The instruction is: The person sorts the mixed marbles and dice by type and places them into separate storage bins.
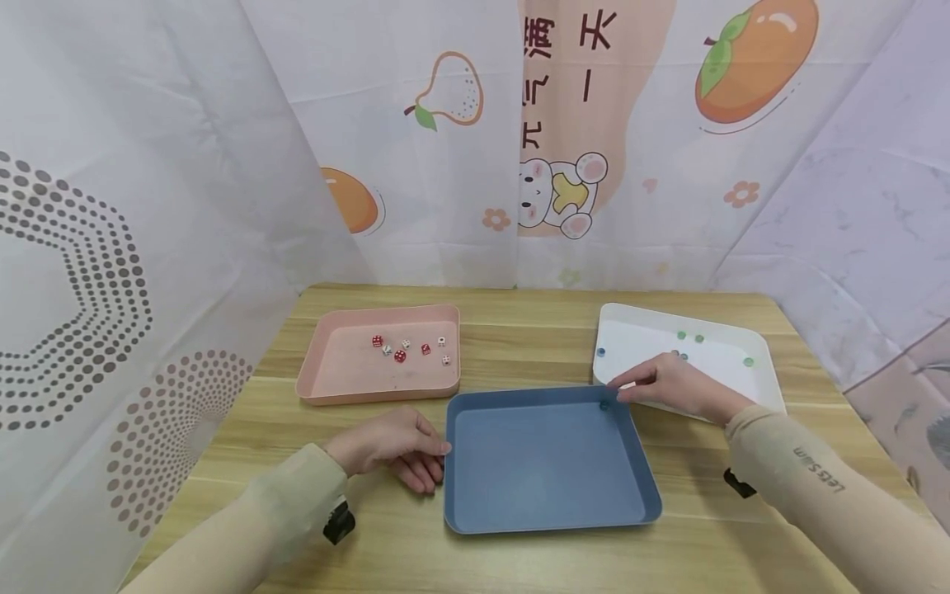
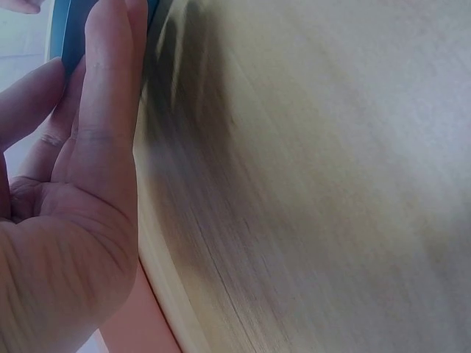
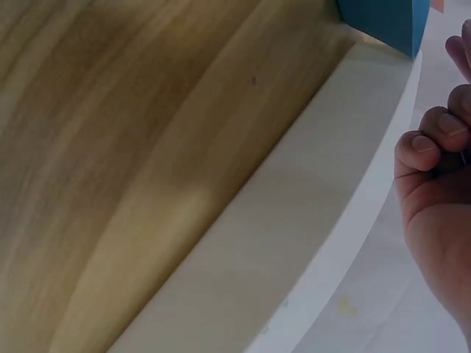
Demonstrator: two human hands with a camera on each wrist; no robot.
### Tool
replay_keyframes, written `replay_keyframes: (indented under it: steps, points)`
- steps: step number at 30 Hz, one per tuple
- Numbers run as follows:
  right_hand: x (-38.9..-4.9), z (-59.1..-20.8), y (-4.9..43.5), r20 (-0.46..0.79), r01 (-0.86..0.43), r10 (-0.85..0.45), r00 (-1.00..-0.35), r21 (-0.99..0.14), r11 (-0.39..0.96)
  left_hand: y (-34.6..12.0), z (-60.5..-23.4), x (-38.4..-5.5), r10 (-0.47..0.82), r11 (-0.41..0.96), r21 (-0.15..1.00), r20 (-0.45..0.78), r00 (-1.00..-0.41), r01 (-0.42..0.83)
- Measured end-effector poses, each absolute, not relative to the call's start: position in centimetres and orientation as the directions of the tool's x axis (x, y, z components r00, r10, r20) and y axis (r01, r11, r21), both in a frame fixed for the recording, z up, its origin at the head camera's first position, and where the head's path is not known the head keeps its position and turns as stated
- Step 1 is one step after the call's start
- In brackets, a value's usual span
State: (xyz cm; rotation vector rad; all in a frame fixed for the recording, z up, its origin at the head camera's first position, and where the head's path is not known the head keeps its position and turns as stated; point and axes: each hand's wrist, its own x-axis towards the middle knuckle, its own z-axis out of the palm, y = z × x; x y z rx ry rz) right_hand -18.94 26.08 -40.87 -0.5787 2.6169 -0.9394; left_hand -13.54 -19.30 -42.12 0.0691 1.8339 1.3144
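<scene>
A blue tray (image 1: 547, 470) lies on the wooden table before me. My left hand (image 1: 393, 448) touches its left side, thumb tip at the rim; in the left wrist view the fingers (image 2: 109, 81) lie fairly straight along the outer wall. My right hand (image 1: 671, 384) hovers over the tray's far right corner, beside the white tray (image 1: 631, 326). A small teal bead (image 1: 604, 405) shows in that corner, just below the fingertips and apart from them. In the right wrist view the lower fingers (image 3: 445, 129) curl loosely; thumb and index tip are cut off.
Small green beads (image 1: 699, 338) and a few blue ones (image 1: 601, 352) lie in the white tray. A pink tray (image 1: 349, 351) at the far left holds several red dice (image 1: 377, 341) and white dice (image 1: 446, 360). Printed curtains (image 1: 445, 206) hang behind and beside the table (image 1: 519, 330).
</scene>
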Motion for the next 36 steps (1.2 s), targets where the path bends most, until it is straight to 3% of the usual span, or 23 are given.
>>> replay_keyframes:
  steps: [7, 22, 36]
  points:
    - [-18.9, -41.6, 25.5, -0.132, -0.317, -0.524, -0.842, -0.665, 0.677, -19.4, -42.1, -13.5, 0.49, 0.439, 0.799, -0.597, -0.635, -0.412]
    - [-16.8, -42.9, 23.7, -0.073, -0.327, -0.45, -0.89, -0.584, 0.743, -19.4, -42.1, -13.5, 0.488, 0.444, 0.797, -0.598, -0.636, -0.409]
    - [-14.6, -44.4, 22.4, -0.089, -0.186, -0.283, -0.955, -0.562, 0.806, -19.3, -42.0, -13.2, 0.496, 0.448, 0.805, -0.586, -0.64, -0.39]
